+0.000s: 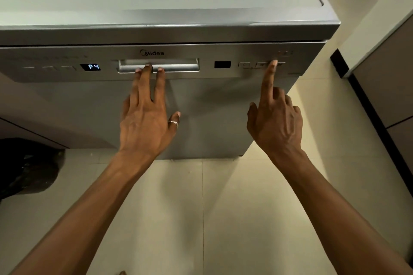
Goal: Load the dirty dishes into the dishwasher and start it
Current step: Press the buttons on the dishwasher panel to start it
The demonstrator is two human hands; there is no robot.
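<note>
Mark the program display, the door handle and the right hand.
Program display (90,67): head view, lit P4 digits.
Door handle (181,67): head view, bare right stretch of the bar.
Right hand (276,125): head view, back of the hand.

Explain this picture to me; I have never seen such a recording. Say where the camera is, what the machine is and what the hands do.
The camera sits on a person's head and looks down, so both bare arms reach in from below. The grey machine is a Midea dishwasher, door shut; its display reads P4. The left hand rests straight fingertips on the door handle. The right hand puts its index finger on a button at the panel's right end. Neither hand holds anything. Pale floor tiles lie below.
</note>
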